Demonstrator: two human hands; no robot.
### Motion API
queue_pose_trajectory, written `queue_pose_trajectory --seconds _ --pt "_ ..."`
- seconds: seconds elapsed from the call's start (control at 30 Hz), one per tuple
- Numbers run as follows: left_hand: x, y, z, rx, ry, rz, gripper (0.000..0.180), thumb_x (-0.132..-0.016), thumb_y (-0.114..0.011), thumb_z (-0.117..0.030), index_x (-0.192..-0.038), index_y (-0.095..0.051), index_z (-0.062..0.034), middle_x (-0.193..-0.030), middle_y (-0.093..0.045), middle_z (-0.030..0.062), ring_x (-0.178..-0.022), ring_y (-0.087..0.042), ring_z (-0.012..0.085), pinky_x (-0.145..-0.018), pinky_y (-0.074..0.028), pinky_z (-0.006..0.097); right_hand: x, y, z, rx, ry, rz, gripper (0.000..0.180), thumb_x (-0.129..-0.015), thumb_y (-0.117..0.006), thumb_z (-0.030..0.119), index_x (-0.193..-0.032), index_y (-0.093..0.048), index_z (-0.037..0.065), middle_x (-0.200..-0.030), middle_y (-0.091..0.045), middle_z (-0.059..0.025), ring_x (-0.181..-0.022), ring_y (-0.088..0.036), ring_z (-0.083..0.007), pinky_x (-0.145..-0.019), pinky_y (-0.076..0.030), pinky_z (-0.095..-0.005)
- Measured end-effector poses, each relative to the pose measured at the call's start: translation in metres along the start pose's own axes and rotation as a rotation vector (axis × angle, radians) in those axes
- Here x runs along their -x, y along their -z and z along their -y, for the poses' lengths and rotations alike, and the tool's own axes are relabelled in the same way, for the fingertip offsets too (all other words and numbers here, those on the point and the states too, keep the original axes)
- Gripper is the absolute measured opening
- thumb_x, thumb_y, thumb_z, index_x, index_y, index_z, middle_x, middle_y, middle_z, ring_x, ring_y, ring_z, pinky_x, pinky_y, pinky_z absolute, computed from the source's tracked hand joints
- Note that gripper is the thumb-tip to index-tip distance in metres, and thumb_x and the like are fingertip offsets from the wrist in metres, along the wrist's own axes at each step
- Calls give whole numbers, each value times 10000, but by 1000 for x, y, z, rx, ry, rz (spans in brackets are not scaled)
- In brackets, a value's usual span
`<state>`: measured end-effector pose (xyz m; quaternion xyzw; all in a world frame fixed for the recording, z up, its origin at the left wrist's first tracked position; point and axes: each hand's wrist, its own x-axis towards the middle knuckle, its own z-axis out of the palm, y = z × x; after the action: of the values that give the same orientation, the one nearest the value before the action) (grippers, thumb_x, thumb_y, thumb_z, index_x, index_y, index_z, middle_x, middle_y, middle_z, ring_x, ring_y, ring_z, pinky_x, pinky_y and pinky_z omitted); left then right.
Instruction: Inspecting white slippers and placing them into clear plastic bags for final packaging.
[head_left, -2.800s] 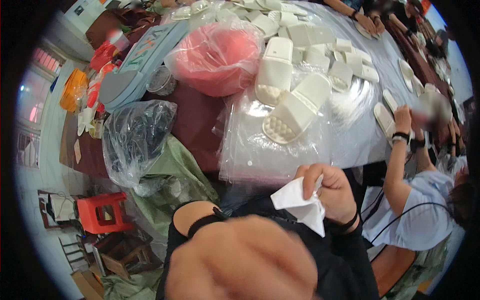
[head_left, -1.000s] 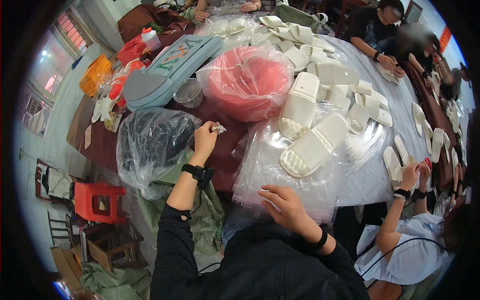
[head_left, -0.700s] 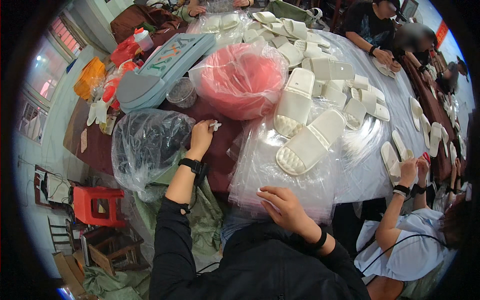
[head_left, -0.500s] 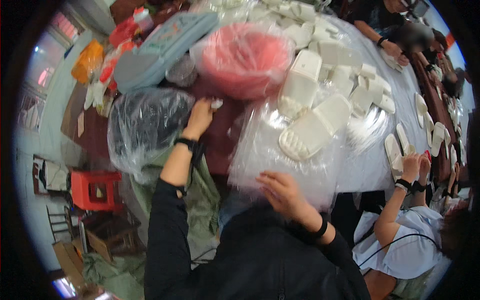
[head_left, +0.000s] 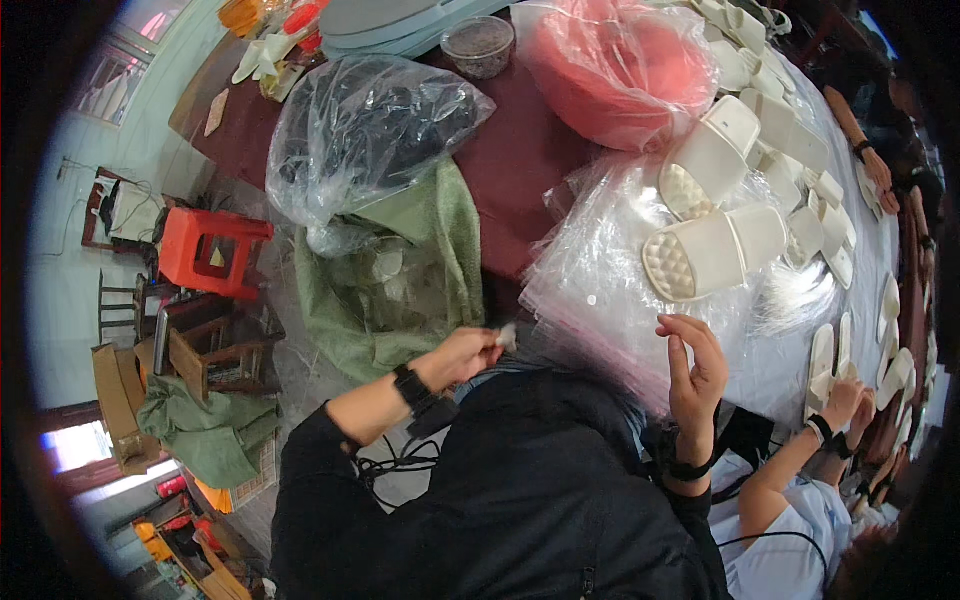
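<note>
My left hand [head_left: 468, 355] is closed, pinching a small crumpled white piece [head_left: 507, 337] at its fingertips, just above my lap. What this piece is made of cannot be told. Over the near table edge, my right hand [head_left: 695, 375] is raised with its fingers apart and nothing in it. Ahead of that hand lies a stack of clear plastic bags [head_left: 590, 275]. Two cream slippers rest on the bags: a nearer slipper [head_left: 712, 255] with a quilted part toward the left, and a farther slipper [head_left: 712, 158].
A pink basin [head_left: 610, 85] in clear plastic stands behind the bags, near heaped slippers [head_left: 800, 150]. A plastic-wrapped black bundle [head_left: 375, 135] sits left, above an open green sack [head_left: 400, 280]. A red stool [head_left: 215, 250] stands farther left. At right, a co-worker's hands [head_left: 848, 405] handle slippers.
My left hand has drawn back from beside the black bundle toward my lap, still pinching the white piece. My right hand has turned upward. The view has shifted, so the table appears farther right.
</note>
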<state>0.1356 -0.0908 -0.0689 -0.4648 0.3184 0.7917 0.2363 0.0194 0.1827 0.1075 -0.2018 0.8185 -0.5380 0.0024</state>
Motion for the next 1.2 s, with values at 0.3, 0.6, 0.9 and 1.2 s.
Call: queue_pose_trajectory --seconds 0.3,0.6,0.9,1.2 --pt "-69 40 -10 192 -306 -356 172 -854 -468 9 -965 -591 53 -905 -614 172 -742 -629 307 -636 -528 372 17 3 -1 123 65 39 165 -838 -568 -50 -976 -651 -13 -937 -657 -148 -832 -641 -232 -748 -493 -296" --pt "-187 89 10 -1962 -556 -119 388 -876 -489 -218 -1220 -544 -46 -1265 -547 166 -1010 -607 362 -841 -486 423 8 -5 6 138 58 62 171 -838 -532 -76 -964 -642 -34 -906 -662 -152 -830 -636 -223 -755 -482 -293" --pt "-187 95 -31 -2261 -575 23 211 -832 -526 -96 -997 -624 -8 -1038 -612 206 -939 -597 398 -809 -496 450 0 -1 5 239 171 36 203 -798 -625 -29 -995 -649 12 -850 -649 -133 -753 -624 -282 -662 -484 -347" --pt "-60 10 -83 -1984 -741 121 232 -831 -557 -59 -1033 -628 28 -966 -631 225 -911 -598 339 -799 -485 414 14 -2 -14 170 240 18 190 -829 -642 72 -1018 -633 46 -848 -645 -129 -769 -622 -305 -675 -491 -391"
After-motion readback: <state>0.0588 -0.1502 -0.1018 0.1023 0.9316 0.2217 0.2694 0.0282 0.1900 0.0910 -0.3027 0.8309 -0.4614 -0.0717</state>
